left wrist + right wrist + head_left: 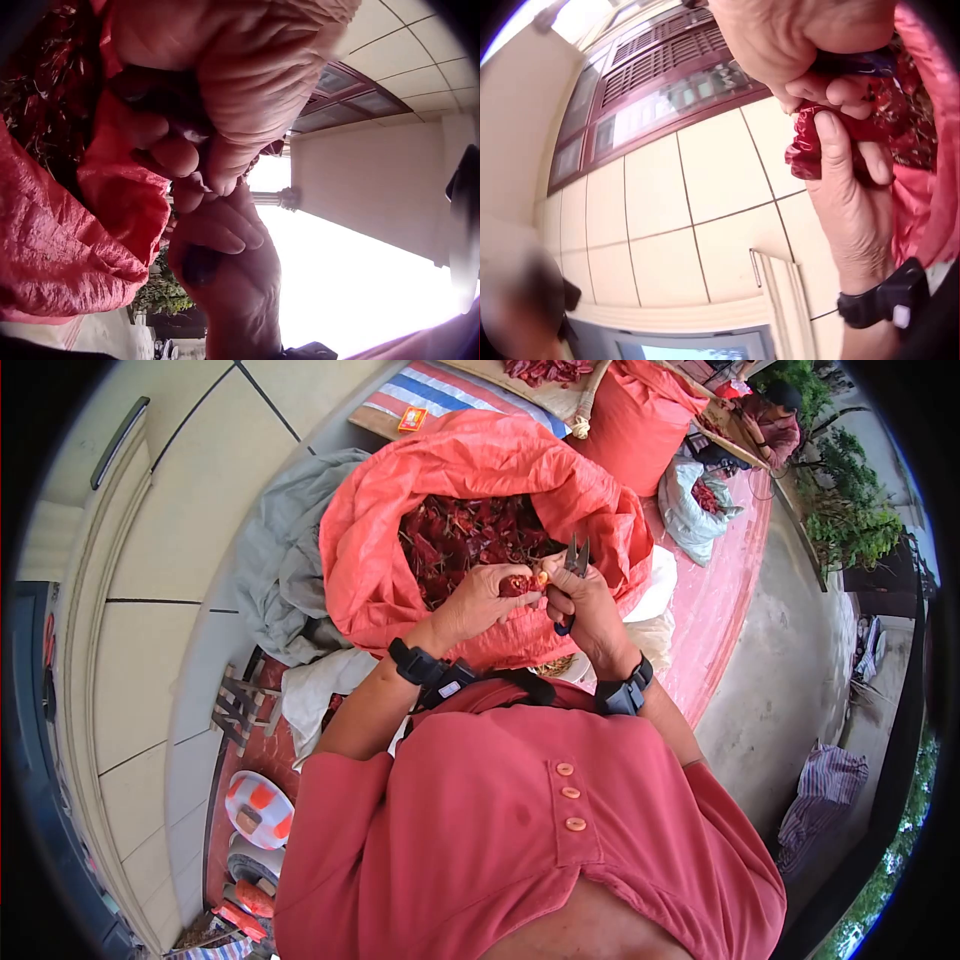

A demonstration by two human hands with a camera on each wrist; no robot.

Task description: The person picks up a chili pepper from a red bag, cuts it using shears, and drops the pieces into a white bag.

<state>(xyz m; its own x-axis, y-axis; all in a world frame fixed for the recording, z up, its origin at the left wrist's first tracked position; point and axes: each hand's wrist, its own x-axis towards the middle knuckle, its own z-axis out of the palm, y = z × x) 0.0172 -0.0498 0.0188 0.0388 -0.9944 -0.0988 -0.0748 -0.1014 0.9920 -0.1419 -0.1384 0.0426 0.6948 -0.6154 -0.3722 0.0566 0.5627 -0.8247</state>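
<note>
While a person in a red shirt (pixel 520 830) leans over an open red sack (pixel 370 560) heaped with dried chillies (pixel 455 535), the left hand (pixel 478 603) pinches one red chilli (pixel 517 584) between thumb and curled fingers, just above the sack's mouth. The right hand (pixel 585 615) is curled round small dark-handled snips (pixel 576 556). Their blades point up and away and seem slightly parted, and the hand itself sits against the left fingertips. Judging from how close the hands are, the likeliest mishap is a nicked fingertip, if the blades close before the chilli's stem stands clear of the thumb. A loose pinch could also let the brittle pod crumble, or drop outside the sack.
</note>
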